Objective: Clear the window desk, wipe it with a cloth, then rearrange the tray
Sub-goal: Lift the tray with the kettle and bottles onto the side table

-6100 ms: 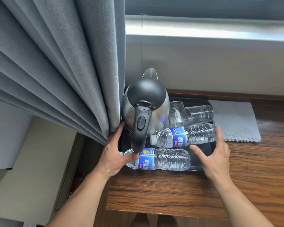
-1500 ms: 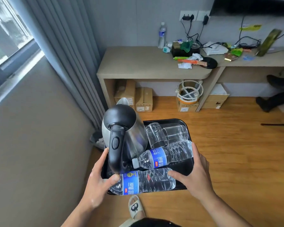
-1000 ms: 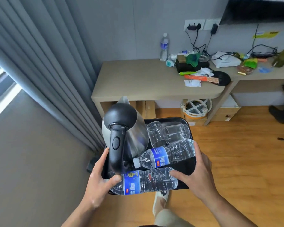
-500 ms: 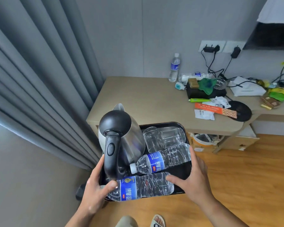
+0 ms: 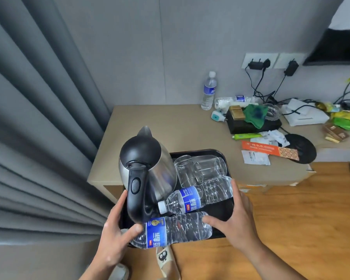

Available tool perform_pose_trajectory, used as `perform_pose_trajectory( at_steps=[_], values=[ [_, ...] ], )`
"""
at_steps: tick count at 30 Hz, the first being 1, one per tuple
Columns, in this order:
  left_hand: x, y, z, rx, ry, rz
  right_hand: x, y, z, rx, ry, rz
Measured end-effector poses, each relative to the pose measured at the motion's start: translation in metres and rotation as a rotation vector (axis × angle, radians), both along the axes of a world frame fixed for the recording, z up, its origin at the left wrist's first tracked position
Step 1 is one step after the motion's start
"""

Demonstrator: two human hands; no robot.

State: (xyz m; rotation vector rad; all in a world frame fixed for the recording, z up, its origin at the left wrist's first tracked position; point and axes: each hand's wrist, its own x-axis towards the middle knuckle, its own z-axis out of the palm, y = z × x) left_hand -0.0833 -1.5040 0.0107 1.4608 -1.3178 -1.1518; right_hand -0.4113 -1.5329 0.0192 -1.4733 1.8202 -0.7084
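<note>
I carry a black tray (image 5: 223,212) in the air with both hands. My left hand (image 5: 114,236) grips its left edge, thumb on the near water bottle (image 5: 172,230). My right hand (image 5: 237,219) grips the right edge, thumb over the tray. On the tray stand a steel kettle (image 5: 148,170) with a black handle, two clear glasses (image 5: 200,167) lying on their sides, and a second water bottle (image 5: 196,196). The tray's far end hangs over the front of a beige desk (image 5: 166,126). The window desk and the cloth are out of view.
Grey curtains (image 5: 38,138) hang at the left. The beige desk's right half holds an upright bottle (image 5: 209,90), a black box (image 5: 251,123), a round black pad (image 5: 300,148), papers and cables. Wooden floor (image 5: 291,219) lies at the right; my slippered foot (image 5: 165,257) is below the tray.
I lifted the tray off the wooden window desk, turned away from the window and walked to the beige desk. Over the last second the tray has come closer to that desk.
</note>
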Motion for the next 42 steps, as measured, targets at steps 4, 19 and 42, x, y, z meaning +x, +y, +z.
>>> perform_pose_trajectory(
  at_steps=[4,19,42],
  values=[
    [0.021,-0.044,-0.003,0.052,0.008,-0.015,0.015,-0.029,-0.003,0.013,-0.006,-0.047],
    [0.062,-0.149,-0.036,0.147,-0.071,0.046,0.051,-0.130,-0.030,0.047,-0.020,-0.059],
    [0.063,-0.246,-0.125,0.187,-0.010,0.026,0.057,-0.229,-0.113,0.072,-0.041,-0.082]
  ],
)
